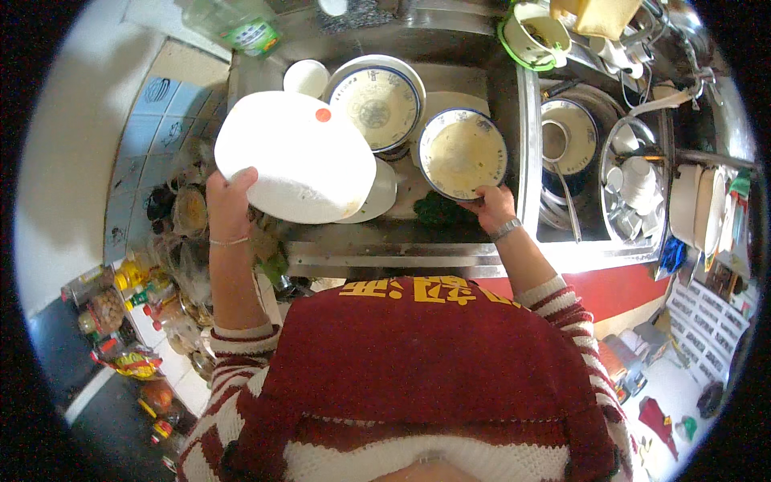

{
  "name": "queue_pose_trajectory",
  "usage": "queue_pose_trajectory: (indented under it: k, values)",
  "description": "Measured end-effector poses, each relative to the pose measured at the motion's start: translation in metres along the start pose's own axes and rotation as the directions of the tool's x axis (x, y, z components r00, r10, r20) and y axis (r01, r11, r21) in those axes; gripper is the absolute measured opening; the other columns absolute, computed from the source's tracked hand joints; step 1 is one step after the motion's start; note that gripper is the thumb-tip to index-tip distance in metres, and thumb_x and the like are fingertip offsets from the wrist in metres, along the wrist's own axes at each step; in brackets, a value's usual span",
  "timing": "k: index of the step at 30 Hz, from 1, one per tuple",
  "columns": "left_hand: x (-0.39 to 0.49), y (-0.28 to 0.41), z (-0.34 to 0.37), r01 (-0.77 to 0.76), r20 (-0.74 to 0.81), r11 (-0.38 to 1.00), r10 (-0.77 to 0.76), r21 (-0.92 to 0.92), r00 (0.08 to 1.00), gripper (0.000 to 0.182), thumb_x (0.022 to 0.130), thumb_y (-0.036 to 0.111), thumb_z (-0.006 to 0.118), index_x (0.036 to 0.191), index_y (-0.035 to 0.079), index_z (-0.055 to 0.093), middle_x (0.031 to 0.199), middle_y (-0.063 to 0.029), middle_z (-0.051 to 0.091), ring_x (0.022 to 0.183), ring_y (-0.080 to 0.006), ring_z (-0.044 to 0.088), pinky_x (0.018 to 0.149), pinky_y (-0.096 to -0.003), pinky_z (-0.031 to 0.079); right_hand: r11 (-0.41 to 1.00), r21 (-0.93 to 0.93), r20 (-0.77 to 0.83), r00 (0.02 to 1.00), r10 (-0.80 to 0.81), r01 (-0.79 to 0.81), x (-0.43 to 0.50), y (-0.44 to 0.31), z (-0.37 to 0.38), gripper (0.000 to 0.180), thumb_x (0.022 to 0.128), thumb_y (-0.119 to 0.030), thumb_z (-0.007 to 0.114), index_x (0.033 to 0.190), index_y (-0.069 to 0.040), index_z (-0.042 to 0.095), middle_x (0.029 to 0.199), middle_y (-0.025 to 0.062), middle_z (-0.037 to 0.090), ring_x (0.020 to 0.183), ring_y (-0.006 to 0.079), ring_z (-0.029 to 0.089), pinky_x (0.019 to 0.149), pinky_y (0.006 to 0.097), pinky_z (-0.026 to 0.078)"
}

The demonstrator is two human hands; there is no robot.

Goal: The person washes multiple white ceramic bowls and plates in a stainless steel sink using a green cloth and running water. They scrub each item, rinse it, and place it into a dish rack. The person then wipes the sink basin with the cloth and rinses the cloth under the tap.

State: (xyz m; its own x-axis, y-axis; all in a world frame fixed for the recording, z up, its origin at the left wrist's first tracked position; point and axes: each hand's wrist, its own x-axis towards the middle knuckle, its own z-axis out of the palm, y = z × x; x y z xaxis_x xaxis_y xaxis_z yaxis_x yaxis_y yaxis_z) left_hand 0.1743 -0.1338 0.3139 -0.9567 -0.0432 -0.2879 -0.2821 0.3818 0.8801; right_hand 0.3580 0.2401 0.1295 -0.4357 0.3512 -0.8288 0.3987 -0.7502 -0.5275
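My left hand [232, 193] grips the near left edge of a large white plate [289, 159], which bears a red spot and is held above the left part of a steel sink [506, 84]. With my right hand [495, 208] I hold the near rim of a blue-rimmed bowl [462, 153], wet inside with small bits stuck to it. Between them a patterned blue-rimmed bowl [374, 108] rests in a larger white bowl. A small white bowl [306, 78] lies beyond the plate. Another white dish [380, 191] shows partly beneath the plate. A dark green scouring pad or clump [437, 208] lies near my right hand.
Right of the divider, a second basin holds a bowl [578, 129], a ladle [569, 205] and a colander [635, 241] of small cups. A green-rimmed strainer basket [533, 39] and a faucet [668, 99] stand at the back right. A plastic bottle [250, 33] is at the back left.
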Motion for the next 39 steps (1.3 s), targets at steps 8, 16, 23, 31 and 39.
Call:
queue_pose_trajectory:
  k: [8, 16, 23, 31, 39]
  values:
    - [-0.055, -0.028, -0.037, 0.084, -0.134, 0.989, -0.100, -0.119, 0.986, 0.029, 0.082, 0.002, 0.062, 0.109, -0.008, 0.061, 0.104, -0.0132, 0.067, 0.090, -0.0195, 0.063, 0.082, -0.0327, 0.048, 0.975, -0.201, 0.114, 0.991, -0.076, 0.098, -0.050, -0.042, 0.033, 0.046, 0.081, 0.008, 0.045, 0.127, 0.002, 0.044, 0.123, 0.0202, 0.054, 0.107, 0.0365, 0.061, 0.079, 0.0503, 0.060]
    - [-0.076, -0.043, -0.041, 0.155, -0.200, 0.988, -0.157, -0.023, 0.967, 0.027, 0.080, 0.004, 0.064, 0.104, -0.008, 0.065, 0.097, -0.0103, 0.069, 0.083, -0.0172, 0.064, 0.074, -0.0308, 0.048, 0.952, -0.261, 0.241, 0.966, -0.097, 0.160, -0.042, -0.057, 0.106, 0.041, 0.081, 0.007, 0.045, 0.122, 0.006, 0.046, 0.116, 0.0229, 0.057, 0.094, 0.0401, 0.065, 0.071, 0.0524, 0.062]
    - [-0.067, -0.058, -0.018, 0.098, -0.247, 0.984, -0.058, 0.152, 0.967, 0.030, 0.077, 0.010, 0.063, 0.102, -0.008, 0.066, 0.092, -0.0150, 0.070, 0.083, -0.0229, 0.066, 0.074, -0.0335, 0.049, 0.940, -0.328, 0.219, 0.975, -0.023, 0.096, 0.012, -0.050, 0.181, 0.029, 0.085, 0.007, 0.044, 0.114, 0.013, 0.047, 0.107, 0.0300, 0.057, 0.089, 0.0435, 0.066, 0.068, 0.0534, 0.062]
    - [-0.036, -0.121, 0.008, 0.216, -0.235, 0.971, -0.188, 0.100, 0.954, 0.034, 0.074, 0.015, 0.065, 0.100, -0.008, 0.065, 0.099, -0.0272, 0.068, 0.095, -0.0392, 0.066, 0.081, -0.0398, 0.051, 0.833, -0.529, 0.231, 0.972, -0.042, 0.162, 0.025, -0.021, 0.207, 0.036, 0.094, -0.018, 0.058, 0.120, 0.004, 0.047, 0.103, 0.0254, 0.064, 0.088, 0.0394, 0.068, 0.073, 0.0418, 0.059]
    - [-0.014, -0.155, 0.050, 0.448, -0.084, 0.848, -0.488, -0.283, 0.869, 0.034, 0.079, -0.003, 0.061, 0.112, -0.008, 0.058, 0.107, -0.0203, 0.065, 0.094, -0.0353, 0.065, 0.080, -0.0471, 0.051, 0.502, -0.863, 0.040, 0.998, -0.048, 0.059, 0.073, 0.082, 0.138, 0.058, 0.094, -0.048, 0.047, 0.116, 0.004, 0.059, 0.106, 0.0228, 0.065, 0.096, 0.0310, 0.064, 0.079, 0.0427, 0.052]
